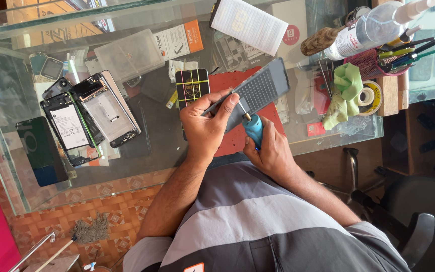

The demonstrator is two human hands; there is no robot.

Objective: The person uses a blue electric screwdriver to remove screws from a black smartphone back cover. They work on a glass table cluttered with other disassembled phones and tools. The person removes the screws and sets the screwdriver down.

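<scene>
Both of your hands meet over the red mat point(237, 143) on the glass surface point(167, 151) — your left hand point(205, 126) is clamped on a grey bit case point(258, 90), your right hand point(273, 151) closed around a blue screwdriver point(253, 128) just beneath it. Opened phones point(89, 116) lie well left; a green cloth point(346, 93) and tape roll point(371, 95) crowd the right.

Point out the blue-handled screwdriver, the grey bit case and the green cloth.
blue-handled screwdriver point(254, 129): head view, on the blue handle above the right hand's fingers.
grey bit case point(258, 90): head view, on its dotted open face.
green cloth point(347, 85): head view, on the upper fold.
</scene>
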